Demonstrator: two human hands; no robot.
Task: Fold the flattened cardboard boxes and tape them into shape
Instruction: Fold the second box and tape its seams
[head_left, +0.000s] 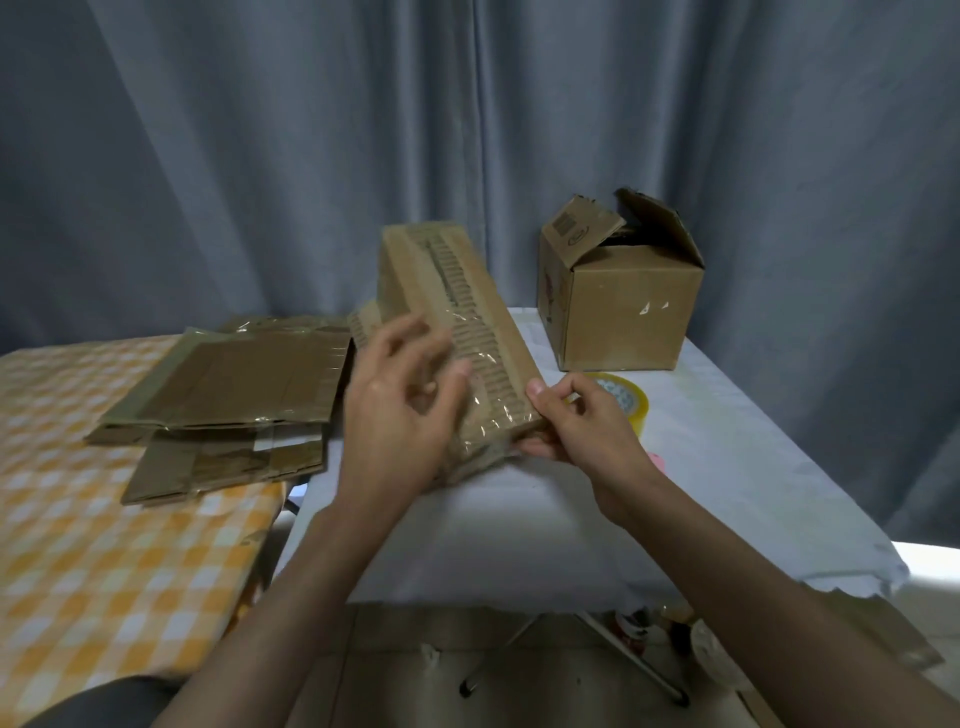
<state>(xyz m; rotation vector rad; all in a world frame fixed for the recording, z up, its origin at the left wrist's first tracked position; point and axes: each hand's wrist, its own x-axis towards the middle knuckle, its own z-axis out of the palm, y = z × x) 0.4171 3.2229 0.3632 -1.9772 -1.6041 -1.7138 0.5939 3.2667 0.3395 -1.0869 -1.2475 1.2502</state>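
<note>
A: Flattened cardboard box (457, 312), held up above the white table (727, 467), tilted away from the camera; torn corrugation runs along its upper face, and clear tape wrinkles over its near end.

B: And the hands?

A: The right hand (576, 431) pinches the near right corner, thumb on top, fingers curled beneath; the left hand (400, 410) is blurred, its fingers half open against the box's left side, and it seems to be touching rather than gripping, though I cannot tell for sure.

B: What else is hard to make out?

A: The tape roll (621, 397) lies partly hidden behind the right hand; a stack of flat cardboard (228, 400) rests on the checked cloth (104, 545) at left; an assembled box (618, 296) stands at the table's far edge, flaps open, its inside dark; items under the table are too dim to name.
</note>
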